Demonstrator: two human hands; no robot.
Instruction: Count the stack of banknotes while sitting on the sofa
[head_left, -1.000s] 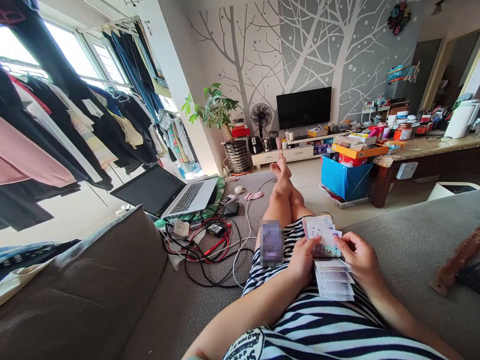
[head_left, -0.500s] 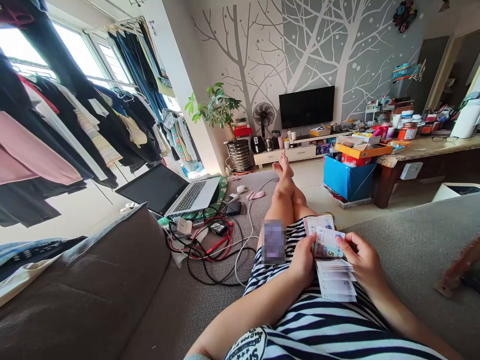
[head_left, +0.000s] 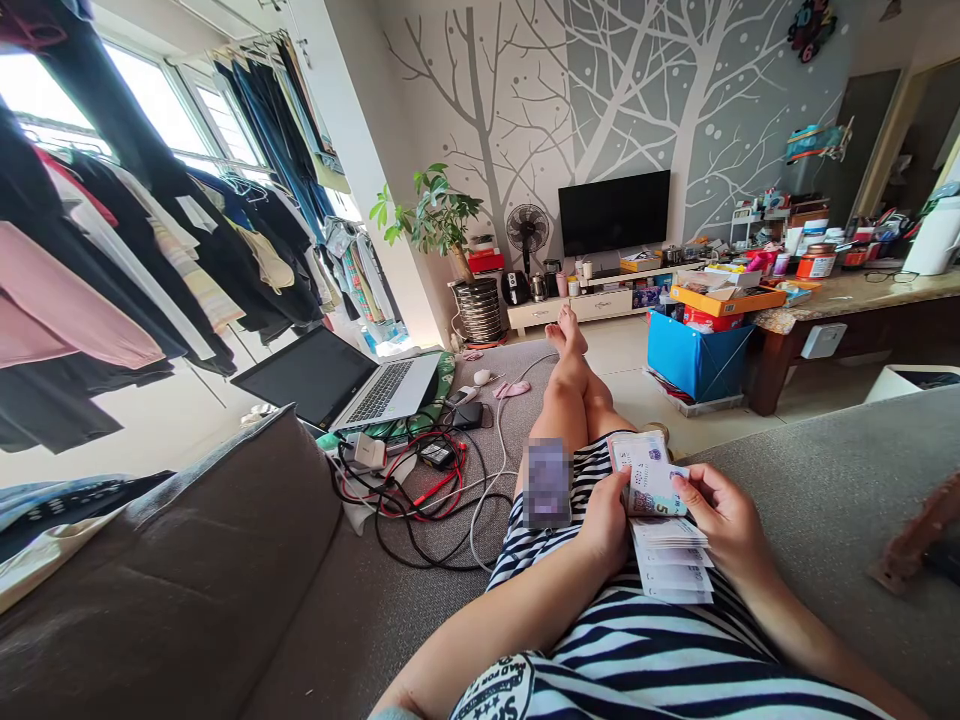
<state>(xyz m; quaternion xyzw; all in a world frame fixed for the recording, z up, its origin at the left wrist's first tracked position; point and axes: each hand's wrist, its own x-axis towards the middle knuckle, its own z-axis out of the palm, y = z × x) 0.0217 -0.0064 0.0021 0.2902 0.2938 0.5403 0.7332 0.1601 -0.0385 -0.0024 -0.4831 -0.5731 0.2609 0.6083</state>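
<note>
My left hand (head_left: 604,520) is closed on the near-left side of a stack of banknotes (head_left: 636,447), its thumb pressed on top. My right hand (head_left: 724,515) pinches the right edge of the top banknote (head_left: 664,486), which carries a printed 5, between thumb and fingers. Below the stack hangs a fan of overlapping pale banknotes (head_left: 673,570), lying over my striped clothing. On my thigh to the left rests a flat rectangular thing (head_left: 547,484), blurred out. How many notes each hand grips is hidden.
Left on the sofa lie an open laptop (head_left: 390,390), tangled cables (head_left: 420,515) and a charger (head_left: 366,452). A blue storage box (head_left: 697,357) stands beyond the sofa, beside a cluttered table (head_left: 847,300). A brown object (head_left: 919,530) sits at the right.
The top banknote has shifted slightly, showing more of the stack's printing behind it. Both hands stay in nearly the same place.
</note>
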